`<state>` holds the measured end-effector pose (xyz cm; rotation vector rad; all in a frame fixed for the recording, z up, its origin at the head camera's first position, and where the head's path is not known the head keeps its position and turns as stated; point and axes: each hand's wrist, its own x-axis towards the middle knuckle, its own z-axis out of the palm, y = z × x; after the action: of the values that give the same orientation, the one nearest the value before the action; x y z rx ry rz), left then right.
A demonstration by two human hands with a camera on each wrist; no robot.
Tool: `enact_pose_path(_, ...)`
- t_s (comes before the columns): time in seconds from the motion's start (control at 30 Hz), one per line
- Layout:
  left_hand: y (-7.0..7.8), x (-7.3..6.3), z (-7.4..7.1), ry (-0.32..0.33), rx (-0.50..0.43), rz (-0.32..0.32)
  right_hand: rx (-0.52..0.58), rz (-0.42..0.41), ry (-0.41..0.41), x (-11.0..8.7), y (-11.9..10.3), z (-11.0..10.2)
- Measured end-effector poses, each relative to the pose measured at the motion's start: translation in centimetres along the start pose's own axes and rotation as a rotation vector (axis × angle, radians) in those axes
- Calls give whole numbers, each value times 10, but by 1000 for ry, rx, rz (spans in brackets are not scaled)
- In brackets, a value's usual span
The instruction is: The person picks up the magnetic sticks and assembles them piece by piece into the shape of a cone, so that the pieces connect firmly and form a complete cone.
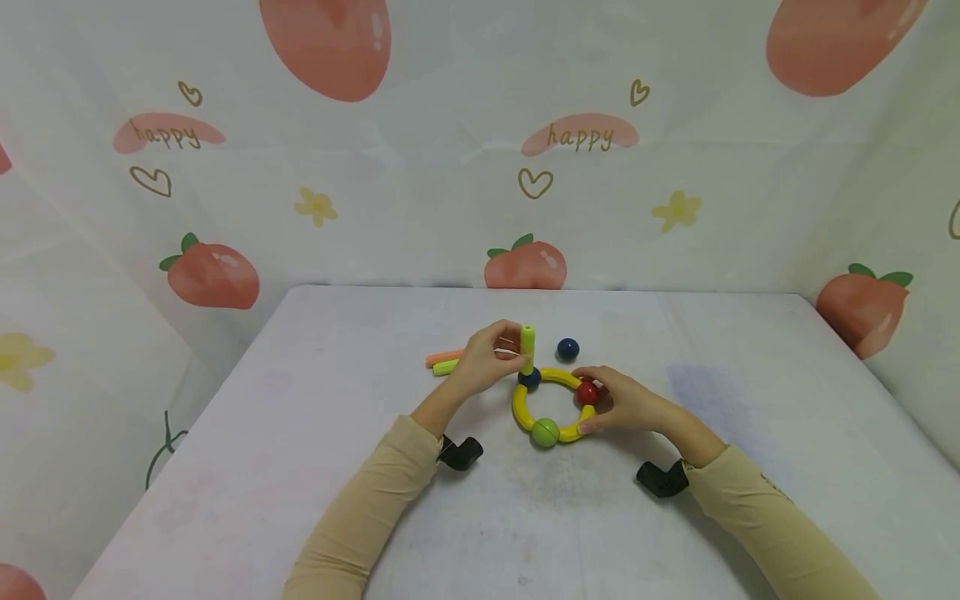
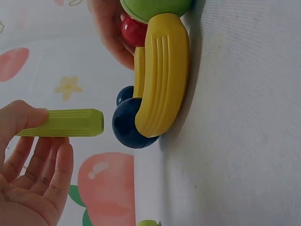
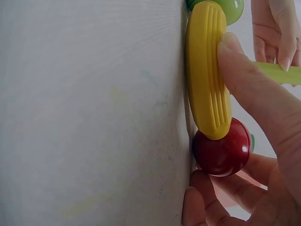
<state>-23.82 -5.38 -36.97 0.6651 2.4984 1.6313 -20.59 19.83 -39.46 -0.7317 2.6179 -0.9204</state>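
Observation:
My left hand point(image 1: 482, 360) pinches a yellow-green ribbed rod point(image 1: 528, 346) between thumb and fingers, upright over a dark blue ball point(image 1: 529, 381). A small gap separates the rod's end from that ball point(image 2: 129, 125) in the left wrist view. The ball belongs to a ring lying on the table, made of yellow curved rods point(image 1: 521, 407), a red ball point(image 1: 587, 393) and a green ball point(image 1: 545, 432). My right hand point(image 1: 632, 402) holds the ring's right side. Its thumb presses a yellow curved rod point(image 3: 207, 70), and its fingers lie around the red ball point(image 3: 222, 147).
Behind the ring sits a loose dark blue ball point(image 1: 567, 349). An orange rod point(image 1: 442, 359) and another yellow-green rod point(image 1: 445, 367) lie left of it, partly hidden by my left hand. A printed cloth point(image 1: 420, 167) hangs behind the white table point(image 1: 345, 350).

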Motion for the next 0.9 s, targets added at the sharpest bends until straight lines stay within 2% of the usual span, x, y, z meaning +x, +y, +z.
enact_pose_path(0.47, -1, 4, 6, -4, 6, -9, 0, -24, -2, 0, 1, 0)
enact_pose_path(0.9, -1, 4, 6, -11, 8, -14, 0, -32, 2, 0, 2, 0)
